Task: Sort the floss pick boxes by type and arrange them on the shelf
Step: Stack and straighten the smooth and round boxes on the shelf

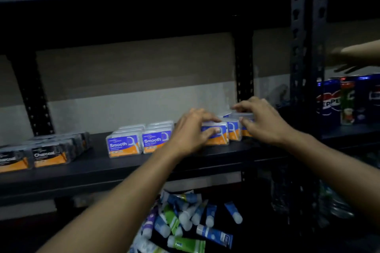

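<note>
one smooth box (220,138) pinched by left hand (191,131), right hand (262,121) seemingly gripping another box (239,115).

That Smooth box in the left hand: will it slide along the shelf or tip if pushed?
Probably slides: the Smooth box looks like hard clear plastic on a flat shelf. It stands on a narrow edge, so a high push may tip it. Likely light: the left hand pinches it.

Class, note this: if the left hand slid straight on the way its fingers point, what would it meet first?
The left hand grips a blue box; that comes first. Beyond it, probably the neighbouring boxes that the right hand holds.
</note>
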